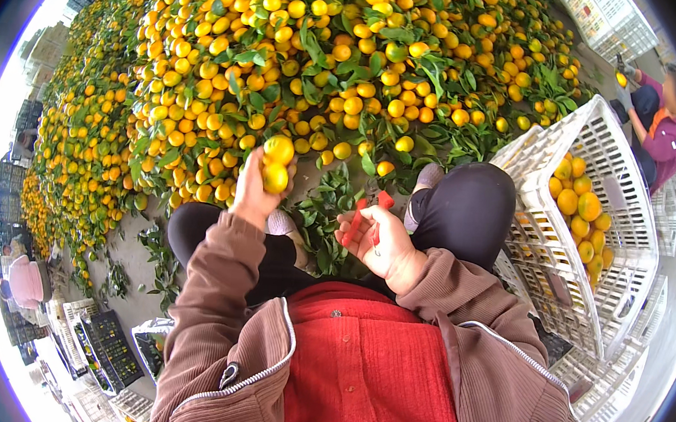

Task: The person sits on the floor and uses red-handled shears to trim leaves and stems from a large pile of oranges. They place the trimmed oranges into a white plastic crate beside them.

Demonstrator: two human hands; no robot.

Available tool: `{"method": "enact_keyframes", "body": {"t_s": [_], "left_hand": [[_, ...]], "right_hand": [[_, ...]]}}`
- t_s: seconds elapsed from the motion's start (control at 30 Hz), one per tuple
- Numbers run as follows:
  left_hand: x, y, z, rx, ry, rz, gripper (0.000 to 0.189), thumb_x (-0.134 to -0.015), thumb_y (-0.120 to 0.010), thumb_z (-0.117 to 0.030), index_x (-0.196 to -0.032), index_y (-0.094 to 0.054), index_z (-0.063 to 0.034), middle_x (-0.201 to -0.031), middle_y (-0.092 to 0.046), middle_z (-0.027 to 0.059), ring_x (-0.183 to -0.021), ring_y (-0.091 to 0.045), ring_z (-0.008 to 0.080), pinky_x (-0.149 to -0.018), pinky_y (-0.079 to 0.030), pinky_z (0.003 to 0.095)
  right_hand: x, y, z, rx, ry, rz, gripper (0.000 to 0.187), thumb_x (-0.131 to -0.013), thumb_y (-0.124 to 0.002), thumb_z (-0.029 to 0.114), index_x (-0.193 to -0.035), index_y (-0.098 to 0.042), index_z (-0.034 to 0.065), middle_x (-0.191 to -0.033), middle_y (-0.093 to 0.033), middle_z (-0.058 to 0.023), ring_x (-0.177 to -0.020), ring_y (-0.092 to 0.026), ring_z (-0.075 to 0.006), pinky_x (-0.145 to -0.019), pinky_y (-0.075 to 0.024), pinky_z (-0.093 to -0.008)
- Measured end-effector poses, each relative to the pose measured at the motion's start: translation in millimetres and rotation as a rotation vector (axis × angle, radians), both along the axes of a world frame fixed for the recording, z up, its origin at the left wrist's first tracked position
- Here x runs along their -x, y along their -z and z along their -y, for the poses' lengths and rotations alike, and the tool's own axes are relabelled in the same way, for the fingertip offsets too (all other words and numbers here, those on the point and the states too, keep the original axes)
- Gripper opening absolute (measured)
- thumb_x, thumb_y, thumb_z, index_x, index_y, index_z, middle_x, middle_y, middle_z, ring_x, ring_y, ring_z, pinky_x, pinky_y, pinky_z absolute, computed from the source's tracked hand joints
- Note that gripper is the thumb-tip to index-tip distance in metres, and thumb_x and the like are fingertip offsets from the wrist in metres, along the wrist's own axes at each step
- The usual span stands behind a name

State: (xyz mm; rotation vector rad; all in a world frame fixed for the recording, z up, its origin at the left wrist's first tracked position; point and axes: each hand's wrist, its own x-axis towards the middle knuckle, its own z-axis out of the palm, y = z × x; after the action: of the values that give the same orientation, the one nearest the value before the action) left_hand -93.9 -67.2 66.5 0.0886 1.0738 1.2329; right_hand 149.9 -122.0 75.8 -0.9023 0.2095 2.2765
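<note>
In my left hand (251, 191) I hold two yellow-orange citrus fruits (277, 163), one above the other, at the near edge of a big heap of citrus fruit (302, 59) mixed with green leaves. My right hand (388, 244) has its palm turned up and holds small red-handled clippers (358, 221), whose blades are mostly hidden by the fingers. Cut leaves (329, 210) lie on the floor between my feet, below both hands.
At my right a white plastic crate (559, 270) stands tilted, partly filled with citrus fruit (579, 212). Beyond it, a person in a purple top (668, 139) handles fruit with gloved hands. Black crates (107, 347) are at left, near another person in pink (26, 280).
</note>
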Motion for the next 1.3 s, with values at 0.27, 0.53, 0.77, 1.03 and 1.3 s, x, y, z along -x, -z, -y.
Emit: {"method": "enact_keyframes", "body": {"t_s": [0.27,0.53,0.77,1.03,1.3], "left_hand": [[-194,-153,-112,-0.636,0.614,0.207,0.036,-0.098,-0.047,-0.025,-0.127,-0.048,-0.0035,-0.119,-0.058,0.0134,-0.105,-0.06,0.0313,-0.086,-0.053,0.047],[-140,-59,-177,-0.702,0.702,-0.332,0.033,-0.098,-0.049,-0.021,-0.122,-0.054,0.001,-0.107,-0.064,0.0124,-0.097,-0.063,0.0216,-0.085,-0.052,0.033],[-61,163,-179,-0.325,0.827,-1.443,0.026,-0.086,-0.054,-0.02,-0.103,-0.067,-0.0045,-0.097,-0.068,0.016,-0.089,-0.065,0.0311,-0.078,-0.051,0.0391],[-116,264,-177,-0.476,1.401,-1.698,0.046,-0.079,-0.057,-0.008,-0.125,-0.057,-0.012,-0.128,-0.052,0.017,-0.114,-0.051,0.0368,-0.094,-0.046,0.0409],[-80,265,-179,-0.081,1.1,-0.774,0.07,-0.08,-0.068,-0.02,-0.143,-0.038,-0.0198,-0.13,-0.05,0.0117,-0.11,-0.056,0.0265,-0.092,-0.047,0.0348]], "right_hand": [[-5,-1,-1,0.008,0.053,-0.05,0.016,-0.092,-0.046,0.015,-0.098,-0.054,0.0017,-0.098,-0.064,-0.0152,-0.096,-0.064,-0.0284,-0.091,-0.0499,-0.0463],[-41,-40,-24,-0.14,0.179,-0.244,0.031,-0.092,-0.044,0.018,-0.114,-0.051,-0.0037,-0.107,-0.06,-0.017,-0.099,-0.059,-0.027,-0.096,-0.0462,-0.0457],[-49,-52,-55,-0.273,0.312,-0.039,0.038,-0.092,-0.045,0.016,-0.127,-0.046,-0.0002,-0.113,-0.058,-0.0152,-0.101,-0.058,-0.025,-0.099,-0.0441,-0.0452],[-60,-39,-67,-0.075,0.101,0.054,0.053,-0.087,-0.053,0.02,-0.135,-0.039,0.0019,-0.114,-0.056,-0.0144,-0.102,-0.056,-0.0254,-0.1,-0.0415,-0.0476],[-65,-39,-69,-0.026,0.08,0.045,0.054,-0.087,-0.053,0.02,-0.135,-0.038,0.0021,-0.116,-0.055,-0.0158,-0.103,-0.056,-0.0253,-0.101,-0.0411,-0.0478]]}}
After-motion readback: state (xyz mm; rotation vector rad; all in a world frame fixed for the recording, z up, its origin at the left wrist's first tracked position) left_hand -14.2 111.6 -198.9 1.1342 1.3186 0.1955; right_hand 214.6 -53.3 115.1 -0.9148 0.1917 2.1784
